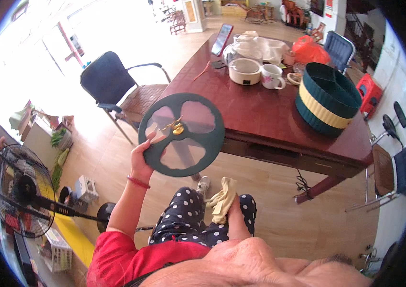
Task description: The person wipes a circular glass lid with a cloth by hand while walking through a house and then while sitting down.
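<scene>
yellow cloth point(223, 200): clutched in right hand point(234, 210), held low over the lap. round green lid point(182, 135), clear panes, gold knob: gripped at its left rim by left hand point(141, 160), raised up-left of the cloth, face tilted toward the table point(270, 110).

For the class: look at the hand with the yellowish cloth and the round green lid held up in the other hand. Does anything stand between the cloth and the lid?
Nothing visible does. The right hand holds the cloth over the lap, and the left hand holds the green lid up above it. Only open air and floor show between them.
</scene>
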A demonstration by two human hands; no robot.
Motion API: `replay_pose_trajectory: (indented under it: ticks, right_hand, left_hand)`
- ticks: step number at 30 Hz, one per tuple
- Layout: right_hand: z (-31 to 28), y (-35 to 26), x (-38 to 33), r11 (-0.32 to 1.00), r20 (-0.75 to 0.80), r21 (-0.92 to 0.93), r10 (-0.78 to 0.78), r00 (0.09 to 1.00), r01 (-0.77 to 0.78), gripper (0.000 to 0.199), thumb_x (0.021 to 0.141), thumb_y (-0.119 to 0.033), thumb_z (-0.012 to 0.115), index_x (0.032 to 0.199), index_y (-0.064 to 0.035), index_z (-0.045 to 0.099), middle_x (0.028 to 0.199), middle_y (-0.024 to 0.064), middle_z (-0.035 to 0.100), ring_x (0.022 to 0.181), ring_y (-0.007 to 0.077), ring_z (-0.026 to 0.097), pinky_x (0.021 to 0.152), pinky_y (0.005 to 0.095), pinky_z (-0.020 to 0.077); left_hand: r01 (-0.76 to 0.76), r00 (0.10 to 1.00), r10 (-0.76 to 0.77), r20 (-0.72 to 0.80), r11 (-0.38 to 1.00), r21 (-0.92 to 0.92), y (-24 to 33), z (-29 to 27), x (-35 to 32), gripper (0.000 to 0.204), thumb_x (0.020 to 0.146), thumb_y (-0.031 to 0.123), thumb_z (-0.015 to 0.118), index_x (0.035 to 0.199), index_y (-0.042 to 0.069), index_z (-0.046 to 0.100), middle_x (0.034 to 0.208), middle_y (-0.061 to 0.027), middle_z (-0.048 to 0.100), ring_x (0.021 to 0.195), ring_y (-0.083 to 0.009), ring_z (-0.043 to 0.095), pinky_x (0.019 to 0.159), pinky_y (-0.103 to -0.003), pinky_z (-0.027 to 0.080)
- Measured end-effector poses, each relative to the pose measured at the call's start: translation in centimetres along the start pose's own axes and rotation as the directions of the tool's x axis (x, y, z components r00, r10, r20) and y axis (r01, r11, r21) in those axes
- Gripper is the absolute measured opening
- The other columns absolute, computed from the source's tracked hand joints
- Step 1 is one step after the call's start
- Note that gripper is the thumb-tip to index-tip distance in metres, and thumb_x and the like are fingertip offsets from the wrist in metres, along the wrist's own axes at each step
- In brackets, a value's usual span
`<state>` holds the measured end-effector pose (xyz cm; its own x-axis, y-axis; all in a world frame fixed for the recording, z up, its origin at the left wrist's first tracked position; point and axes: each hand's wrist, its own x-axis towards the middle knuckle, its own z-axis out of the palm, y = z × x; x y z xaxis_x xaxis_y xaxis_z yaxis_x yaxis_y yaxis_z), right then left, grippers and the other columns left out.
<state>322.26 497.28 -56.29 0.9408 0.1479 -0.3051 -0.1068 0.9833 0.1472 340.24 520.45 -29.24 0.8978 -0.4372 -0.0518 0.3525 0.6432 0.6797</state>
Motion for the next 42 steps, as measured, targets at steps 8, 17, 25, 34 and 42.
replay_pose_trajectory:
  ticks: [8,17,25,34,42]
  right_hand:
    - [-1.2,-0.4,1.7,0.845,-0.194,-0.467,-0.387,0.901,0.262,0.034,0.089,-0.039,0.055,0.097,-0.0058,0.054,0.083,0.0103,0.058,0.067,0.0256,0.059,0.057,0.0409,0.0528]
    - [-2.7,-2.1,3.5,0.657,-0.092,-0.704,-0.461,0.883,0.270,0.035,0.093,-0.038,0.051,0.109,-0.0060,0.054,0.095,0.0066,0.058,0.078,0.0188,0.060,0.066,0.0325,0.0527]
    - [1.1,-0.6,0.8,-0.241,0.427,-0.891,-0.731,0.532,0.384,0.039,0.091,-0.033,0.055,0.119,-0.0067,0.050,0.107,0.0084,0.058,0.098,0.0200,0.058,0.084,0.0361,0.0498]
    - [17.2,1.1,-2.1,0.498,0.402,-0.642,-0.429,0.809,0.583,0.047,0.090,-0.019,0.054,0.134,-0.0113,0.040,0.122,0.0084,0.050,0.109,0.0240,0.054,0.096,0.0374,0.0444]
    - [18.3,8.5,-0.9,-0.696,0.496,-0.718,-0.485,0.721,0.026,0.080,0.059,-0.010,0.079,0.132,-0.0140,0.045,0.113,0.0135,0.055,0.103,0.0321,0.056,0.085,0.0398,0.0470]
  left_hand:
    - [0.072,0.997,-0.073,0.021,0.996,0.047,-1.0,0.6,3.8,0.045,0.088,0.015,0.046,0.131,0.000,0.041,0.119,-0.0279,0.055,0.100,-0.0371,0.061,0.079,-0.044,0.055]
    - [0.182,0.983,-0.182,0.015,0.982,-0.042,-1.4,-0.9,3.0,0.043,0.093,0.025,0.044,0.127,-0.003,0.045,0.116,-0.0296,0.056,0.095,-0.0355,0.063,0.071,-0.039,0.057]
    - [0.272,0.960,-0.271,-0.066,0.962,0.006,-1.5,-2.6,1.2,0.044,0.093,0.029,0.045,0.124,-0.001,0.047,0.110,-0.0249,0.061,0.086,-0.0314,0.067,0.061,-0.033,0.058]
    - [0.378,0.919,-0.392,0.027,0.900,0.217,0.0,-7.2,-2.8,0.049,0.090,0.024,0.048,0.126,-0.009,0.044,0.104,-0.0307,0.061,0.083,-0.0325,0.067,0.072,-0.036,0.057]
    - [0.379,0.922,-0.387,-0.007,0.899,0.218,0.5,-8.6,-7.9,0.051,0.086,0.022,0.056,0.124,-0.008,0.043,0.106,-0.0313,0.060,0.093,-0.0338,0.065,0.085,-0.040,0.052]
